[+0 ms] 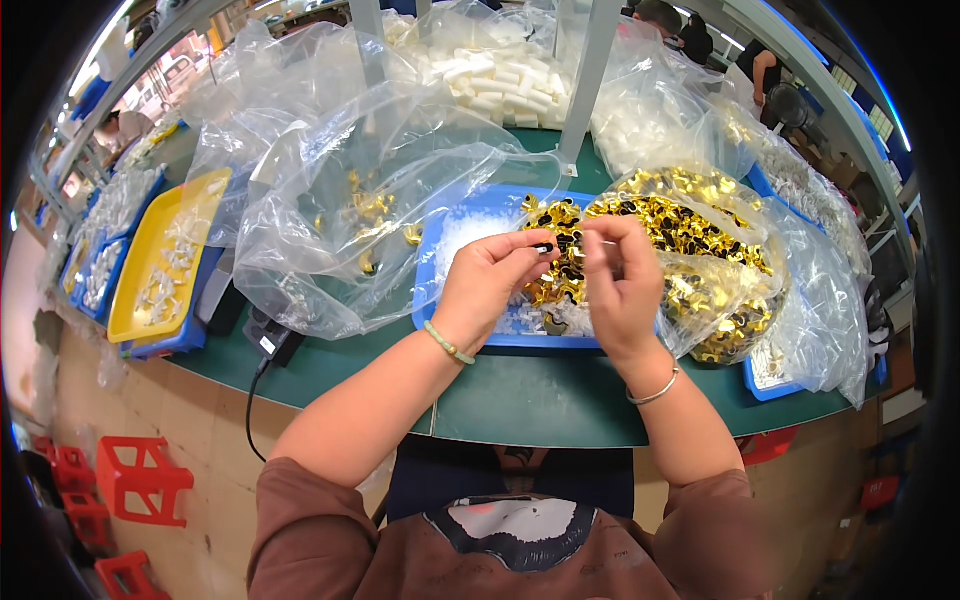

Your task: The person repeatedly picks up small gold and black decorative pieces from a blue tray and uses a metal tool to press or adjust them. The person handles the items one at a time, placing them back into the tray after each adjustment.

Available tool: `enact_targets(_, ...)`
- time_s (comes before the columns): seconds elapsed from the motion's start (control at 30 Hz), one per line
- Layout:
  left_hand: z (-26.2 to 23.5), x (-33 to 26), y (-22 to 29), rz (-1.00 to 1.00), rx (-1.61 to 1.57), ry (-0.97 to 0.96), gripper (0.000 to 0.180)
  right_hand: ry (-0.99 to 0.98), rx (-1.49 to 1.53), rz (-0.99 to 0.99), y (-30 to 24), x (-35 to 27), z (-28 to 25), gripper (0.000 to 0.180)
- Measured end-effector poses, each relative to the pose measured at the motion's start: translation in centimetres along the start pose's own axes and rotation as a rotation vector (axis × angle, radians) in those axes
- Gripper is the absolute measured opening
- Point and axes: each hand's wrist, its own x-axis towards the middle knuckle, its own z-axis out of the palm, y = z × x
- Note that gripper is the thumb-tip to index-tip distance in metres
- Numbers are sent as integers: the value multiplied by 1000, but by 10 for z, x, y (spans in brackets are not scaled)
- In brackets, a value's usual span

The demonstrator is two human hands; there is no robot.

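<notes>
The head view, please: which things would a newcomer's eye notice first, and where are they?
Most striking are the shiny gold-coloured curved pieces, heaped in a clear plastic bag right of centre. Nearer the middle, the bare left hand pinches a small dark piece above a blue plastic tray. At the left, a bright yellow plastic tray stands out.

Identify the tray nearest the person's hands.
The blue tray at centre, under the left hand and right hand; the yellow tray and other blue trays sit off to the sides.

Red stools (pixel 150 479) at lower left and a black box (pixel 276 338), possibly electrical.
</notes>
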Motion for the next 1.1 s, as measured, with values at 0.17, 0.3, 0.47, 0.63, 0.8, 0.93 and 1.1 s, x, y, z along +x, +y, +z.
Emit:
enact_targets(0.17,3,-1,3,-5,14,17,25,107,-20,-342,10,16,-20,24)
enact_targets(0.3,1,-1,5,5,13,20,25,26,229,-127,1,10,-32,38)
enact_targets(0.47,-1,1,3,0,17,20,26,-124,625,123,-7,8,-23,22)
enact_targets(0.63,-3,1,3,20,-16,19,26,-168,378,106,-6,9,-19,15)
enact_targets(0.8,-3,1,2,28,32,29,26,-125,43,-72,-9,8,-18,13)
enact_targets(0.93,-3,0,2,19,86,46,26,-139,-33,-107,-14,9,-18,12)
enact_targets(1.1,-4,0,0,35,94,47,27,-141,-38,-147,-13,8,-17,11)
